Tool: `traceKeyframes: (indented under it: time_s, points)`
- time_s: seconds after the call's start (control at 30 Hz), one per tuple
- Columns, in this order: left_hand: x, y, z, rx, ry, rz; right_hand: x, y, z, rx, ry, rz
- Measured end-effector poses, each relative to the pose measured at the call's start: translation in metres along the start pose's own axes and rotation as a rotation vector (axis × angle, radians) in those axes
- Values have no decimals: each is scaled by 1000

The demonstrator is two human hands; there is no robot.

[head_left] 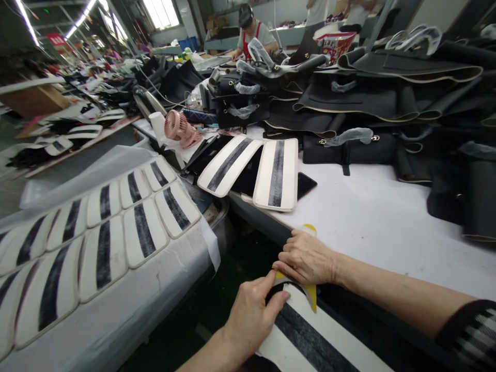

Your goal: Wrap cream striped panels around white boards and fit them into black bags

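Observation:
A white panel with a dark stripe [306, 330] lies at the bottom of the head view, running off the lower edge. My left hand [250, 315] pinches its upper end between thumb and fingers. Right beside it, my right hand [308, 257] is closed on a flat yellow curved piece [311, 295], which shows on both sides of the fist. One pointed tip of that piece lies over the panel's end. The fingers hide most of its middle. Two similar striped panels [276, 173] rest at the table's edge, beyond my hands.
Similar striped panels [104, 250] lie in rows on a plastic-covered table at left. A dark gap separates it from the white table [360, 217]. A phone [306, 185], pink fan [180, 128] and black bag parts [358, 101] are on the white table. A person [253, 36] works behind.

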State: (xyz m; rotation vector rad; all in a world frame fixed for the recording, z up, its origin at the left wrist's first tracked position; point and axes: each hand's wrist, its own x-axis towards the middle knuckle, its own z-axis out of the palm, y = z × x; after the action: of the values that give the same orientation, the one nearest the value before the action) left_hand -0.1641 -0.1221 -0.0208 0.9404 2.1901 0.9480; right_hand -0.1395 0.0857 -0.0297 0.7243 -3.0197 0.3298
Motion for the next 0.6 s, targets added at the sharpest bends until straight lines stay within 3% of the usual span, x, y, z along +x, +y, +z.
traceKeyframes:
  time_s: [0.33,0.4,0.6]
  points:
    - [-1,0,6,99,-25,90,-18,-24,0,26,-69,172]
    - [2,-2,5,-64,-42,76,-22,-32,0,41,-77,247]
    - [24,-12,13,-888,-223,-172,-37,-50,-1,41,-66,372]
